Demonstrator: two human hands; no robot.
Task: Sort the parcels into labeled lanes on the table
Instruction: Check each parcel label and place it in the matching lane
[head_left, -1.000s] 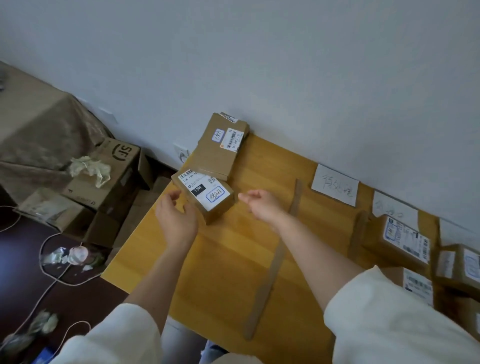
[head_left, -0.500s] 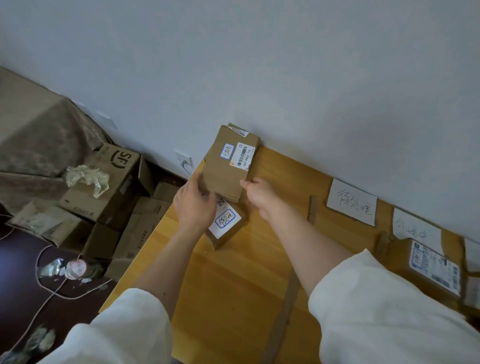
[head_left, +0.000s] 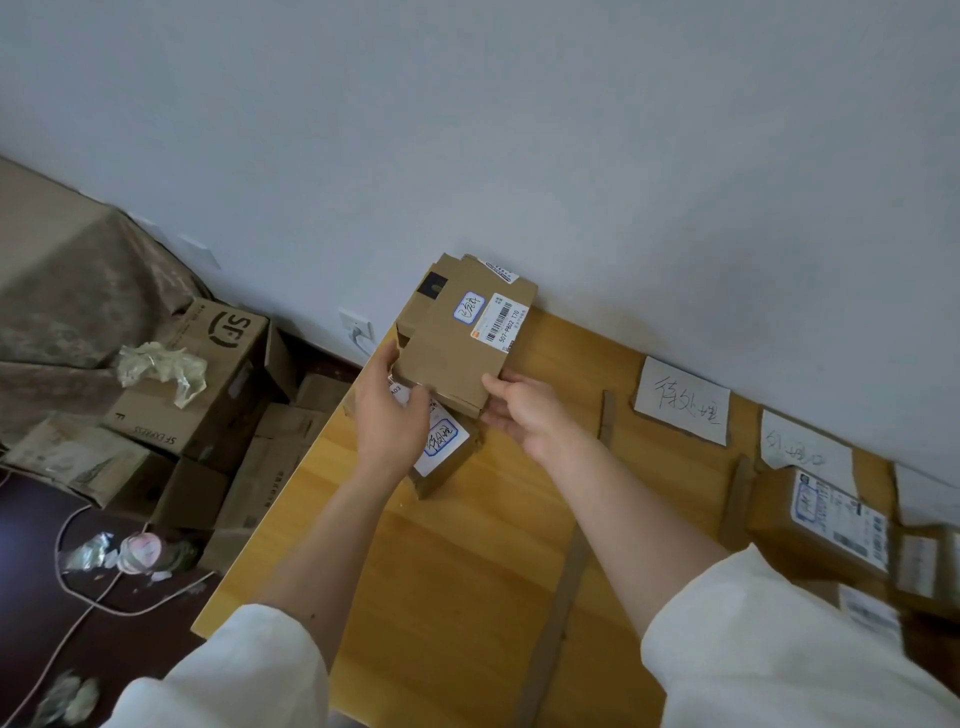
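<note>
A flat brown parcel (head_left: 457, 338) with a barcode label and a blue-framed sticker lies at the table's far left corner against the wall. My left hand (head_left: 389, 415) grips its left near corner, and my right hand (head_left: 524, 410) grips its right near corner. The parcel's near end is raised over a smaller box (head_left: 441, 457) with a white label, which my left hand partly hides. Cardboard strips (head_left: 605, 415) split the wooden table (head_left: 467, 571) into lanes, each headed by a handwritten paper label (head_left: 683, 405) at the wall.
More labelled parcels (head_left: 826, 519) sit in the lanes at the right. Beyond the table's left edge, on the floor, are stacked cartons including an SF box (head_left: 208, 374), crumpled wrap, a tape roll (head_left: 140, 551) and a cable. A wall socket (head_left: 356, 327) is behind.
Both hands left the small box and took hold of the flat parcel behind it. Its near end now overlaps the small box.
</note>
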